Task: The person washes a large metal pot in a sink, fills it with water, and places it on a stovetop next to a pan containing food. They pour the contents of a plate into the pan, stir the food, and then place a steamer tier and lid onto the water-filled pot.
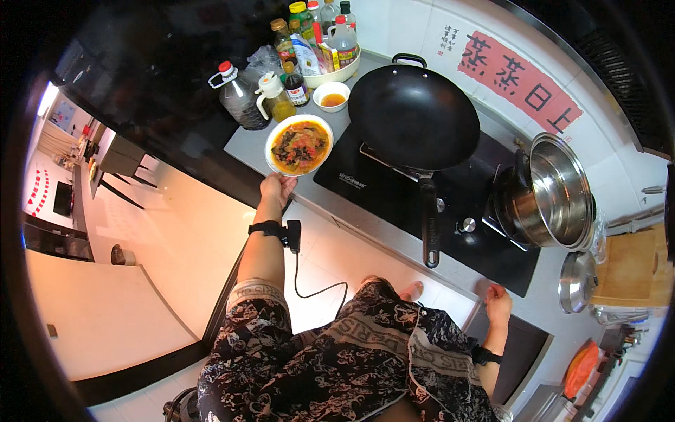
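My left hand (pixel 278 187) grips the near rim of a white dish (pixel 269 138) of cooked food in orange-red oil, with dark and reddish pieces. The dish is over the left end of the grey countertop (pixel 243 147); whether it rests there or is slightly lifted, I cannot tell. My right hand (pixel 498 301) is by the counter's front edge, right of the wok handle. Its fingers look curled and nothing shows in them. Between the hands, a black wok (pixel 414 118) sits on the left burner of a black gas hob (pixel 453 232), its long handle pointing towards me.
Behind the dish stand a small bowl of brown sauce (pixel 332 99), an oil jug (pixel 277 100), a red-capped bottle (pixel 240 100) and a basket of condiments (pixel 337 76). At right are a steel steamer pot (pixel 561 190), a lid (pixel 577 282) and a wooden cutting board (pixel 630 264).
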Demonstrator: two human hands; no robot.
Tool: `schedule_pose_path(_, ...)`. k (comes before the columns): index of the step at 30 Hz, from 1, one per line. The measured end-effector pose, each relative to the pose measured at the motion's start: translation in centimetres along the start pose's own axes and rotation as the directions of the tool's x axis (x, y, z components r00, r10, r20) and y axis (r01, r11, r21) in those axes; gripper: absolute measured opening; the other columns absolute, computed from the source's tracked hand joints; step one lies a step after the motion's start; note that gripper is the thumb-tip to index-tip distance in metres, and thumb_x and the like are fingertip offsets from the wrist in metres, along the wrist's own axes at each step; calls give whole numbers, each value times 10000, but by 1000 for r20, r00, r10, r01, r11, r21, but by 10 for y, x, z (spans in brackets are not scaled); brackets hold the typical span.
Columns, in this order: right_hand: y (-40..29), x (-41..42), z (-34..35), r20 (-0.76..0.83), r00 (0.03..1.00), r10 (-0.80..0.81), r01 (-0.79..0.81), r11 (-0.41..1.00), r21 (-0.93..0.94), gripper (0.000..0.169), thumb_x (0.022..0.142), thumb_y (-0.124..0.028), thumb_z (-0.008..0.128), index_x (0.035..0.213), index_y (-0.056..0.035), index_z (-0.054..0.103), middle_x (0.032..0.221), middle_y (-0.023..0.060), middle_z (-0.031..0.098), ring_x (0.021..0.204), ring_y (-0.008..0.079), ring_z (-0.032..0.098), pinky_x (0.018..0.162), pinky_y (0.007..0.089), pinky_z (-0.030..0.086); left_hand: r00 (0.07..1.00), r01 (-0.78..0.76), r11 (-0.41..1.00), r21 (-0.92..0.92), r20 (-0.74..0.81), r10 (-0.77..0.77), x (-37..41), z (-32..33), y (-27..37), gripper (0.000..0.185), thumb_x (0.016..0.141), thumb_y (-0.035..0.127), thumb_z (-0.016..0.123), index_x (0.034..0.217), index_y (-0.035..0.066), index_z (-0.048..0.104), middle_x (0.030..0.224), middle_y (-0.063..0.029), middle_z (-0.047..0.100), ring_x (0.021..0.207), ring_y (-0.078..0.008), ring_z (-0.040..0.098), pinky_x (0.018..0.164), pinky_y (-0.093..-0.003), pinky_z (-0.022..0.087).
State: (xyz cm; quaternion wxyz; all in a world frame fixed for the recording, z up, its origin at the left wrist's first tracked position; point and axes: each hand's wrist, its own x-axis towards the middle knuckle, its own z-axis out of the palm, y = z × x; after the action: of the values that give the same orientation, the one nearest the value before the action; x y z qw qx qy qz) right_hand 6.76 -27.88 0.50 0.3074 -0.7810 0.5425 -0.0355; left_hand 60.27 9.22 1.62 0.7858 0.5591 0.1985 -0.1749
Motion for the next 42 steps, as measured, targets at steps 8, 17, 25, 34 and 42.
schedule_pose_path(8,25,-8,0,-107,992,-69,69,998,-5,241,853,-214,563,983,-22,630,743,110,650,601,164,609,557,295,477,995,97,995,23,37,-97,34,-3,-3,213,829,29,467,1002,-93,487,878,-200,623,747,-296,657,653,-349,582)
schedule_pose_path(17,-50,-28,-30,-86,996,26,-36,992,-120,263,817,-272,571,988,-85,643,879,175,646,848,341,621,731,387,499,998,-64,997,51,8,63,38,8,1,300,838,-19,418,1129,-73,469,1043,-177,568,848,-298,625,655,-375,580)
schedule_pose_path(25,-40,-22,-17,-61,997,42,-49,993,-111,261,810,-284,579,981,-100,646,863,167,650,827,333,626,723,389,505,993,-104,985,138,72,94,-1,12,49,319,792,0,446,1093,-98,478,1008,-184,585,853,-294,630,670,-331,586)
schedule_pose_path(34,-68,-8,-12,34,997,-65,63,996,60,249,827,-273,574,993,-104,649,901,148,650,852,323,621,743,391,498,978,-113,972,204,194,73,-86,24,131,294,763,24,475,1049,-37,497,931,-157,616,704,-228,650,631,-325,592)
schedule_pose_path(42,-74,25,-17,101,966,-237,222,966,134,231,811,-230,604,990,-90,647,875,126,658,781,298,638,687,367,505,915,-5,995,96,403,-34,-158,98,123,430,732,-5,451,1159,-53,443,1123,-177,561,997,-305,600,748,-398,576)
